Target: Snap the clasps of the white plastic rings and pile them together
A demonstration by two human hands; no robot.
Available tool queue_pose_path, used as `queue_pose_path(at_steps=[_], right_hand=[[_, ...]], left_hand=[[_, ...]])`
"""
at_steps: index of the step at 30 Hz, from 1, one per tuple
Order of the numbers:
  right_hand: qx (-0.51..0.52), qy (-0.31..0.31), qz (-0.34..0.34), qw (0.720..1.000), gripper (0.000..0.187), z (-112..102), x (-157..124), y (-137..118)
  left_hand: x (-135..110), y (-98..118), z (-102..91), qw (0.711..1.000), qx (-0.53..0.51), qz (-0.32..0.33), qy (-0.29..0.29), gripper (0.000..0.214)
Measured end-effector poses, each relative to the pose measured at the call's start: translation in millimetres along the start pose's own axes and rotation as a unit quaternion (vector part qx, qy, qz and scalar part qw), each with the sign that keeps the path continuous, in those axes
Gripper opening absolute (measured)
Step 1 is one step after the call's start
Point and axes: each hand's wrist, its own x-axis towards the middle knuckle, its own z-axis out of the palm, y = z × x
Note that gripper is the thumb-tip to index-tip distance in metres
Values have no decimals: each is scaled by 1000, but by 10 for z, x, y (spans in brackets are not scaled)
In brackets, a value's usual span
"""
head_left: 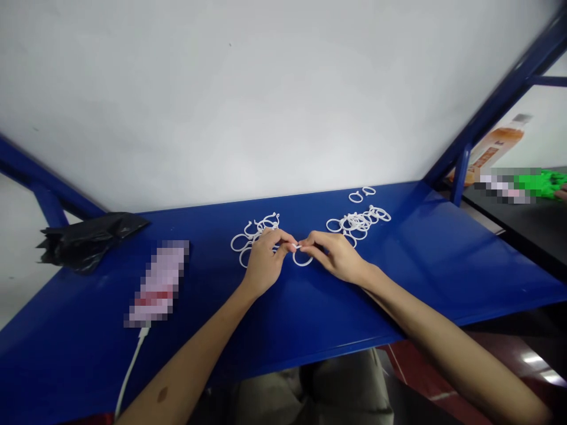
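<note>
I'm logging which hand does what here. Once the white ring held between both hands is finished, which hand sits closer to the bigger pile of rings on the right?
Right. The right hand lies just below that pile, while the left hand rests against the other pile. Both pinch the ring.

Both forearms are bare with no sleeves, and the legs wear khaki-grey trousers (310,383).

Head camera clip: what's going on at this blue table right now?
A person seated at a blue table holds one white plastic ring between both hands, the left hand and right hand pinching its top where the ends meet. A pile of rings lies behind the left hand, another pile behind the right. A black bag sits far left.
</note>
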Motion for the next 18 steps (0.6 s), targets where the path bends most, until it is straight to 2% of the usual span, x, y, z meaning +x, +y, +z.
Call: queue_pose_path(at_steps=[4, 6, 8, 10, 12, 15, 18], right_hand=[[-38, 26, -21, 999, 21, -33, 31, 67], [-82, 71, -16, 994, 21, -101, 52, 176], [-147, 139, 14, 979, 23, -225, 55, 331], [-220, 209, 72, 950, 25, -392, 29, 502], [-290, 234, 158, 914, 26, -566, -22, 653], [-360, 208, 297, 860, 26, -759, -113, 791], [-394, 175, 367, 824, 25, -842, -168, 830]], left_hand=[[43, -40, 12, 998, 64, 24, -18, 17], [48, -74, 32, 990, 135, 35, -4, 11], [32, -119, 48, 974, 221, 40, 11, 22], [3, -169, 51, 956, 290, 41, 0, 30], [-25, -213, 39, 944, 327, 39, -22, 28], [-45, -250, 15, 940, 337, 40, -36, 16], [-42, -250, 5, 945, 321, 50, -41, 10]])
